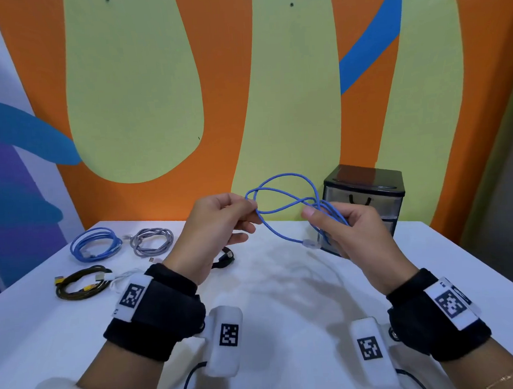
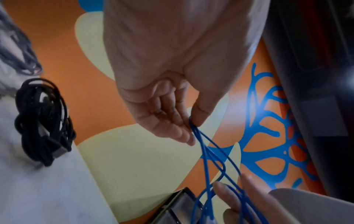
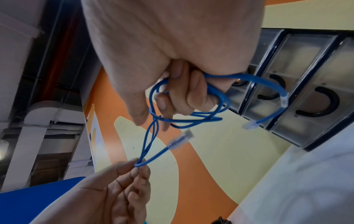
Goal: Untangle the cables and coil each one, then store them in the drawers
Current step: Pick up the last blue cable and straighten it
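Both wrists, nearest the camera, wear black bands with white tagged blocks, two blocks on each. Above the white table [image 1: 284,282], the left hand [image 1: 218,226] pinches strands of the blue network cable [image 1: 283,204] between thumb and forefinger, its other three fingers loosely spread below; the left wrist view shows the strands running out from that pinch [image 2: 193,125]. To the right, the right hand [image 1: 338,228] has its fingers curled round several gathered loops of the same cable, thumb tip raised beside the bundle; the right wrist view shows the loops wound about the curled fingers [image 3: 191,94]. Between the two hands the cable stands up in two or three loose loops, held clear of the table. Two clear plugs show in the right wrist view, one hanging below the left-hand pinch [image 3: 180,141] and one dangling on the right in front of the drawers [image 3: 250,125]. Far right on the table stands one black drawer unit [image 1: 366,199] with translucent drawers, all closed; three drawer fronts with dark curved handles show in the right wrist view. On the left of the table lie five coiled cables: one blue [image 1: 94,244], one grey [image 1: 151,241], one black with yellow plugs [image 1: 80,284], one white [image 1: 122,279] partly hidden by the left wrist, and one black [image 1: 224,256] behind the left hand.
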